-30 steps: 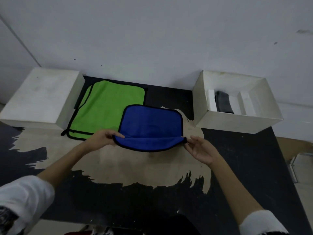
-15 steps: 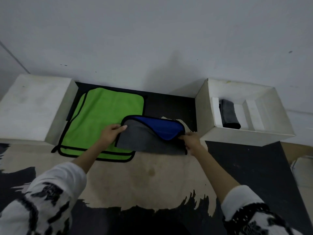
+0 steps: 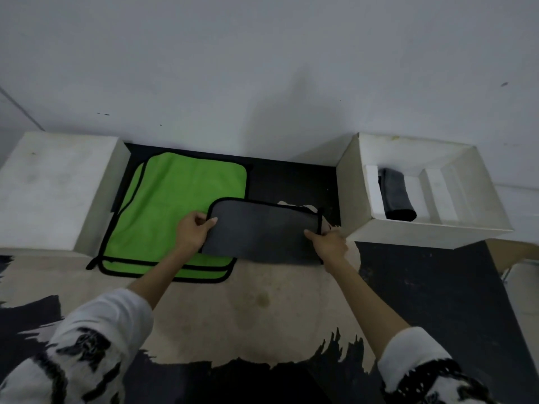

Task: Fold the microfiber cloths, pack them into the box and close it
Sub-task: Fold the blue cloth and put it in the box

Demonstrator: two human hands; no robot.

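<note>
Grey-faced folded cloth lies on the table, overlapping the green cloth. Left hand and right hand each pinch one side edge. Open white box just right, dark rolled cloth inside.

A worn black-and-tan bench carried a flat lime-green microfiber cloth, a folded grey black-edged cloth overlapping it, an open white cardboard box and a white lid
</note>
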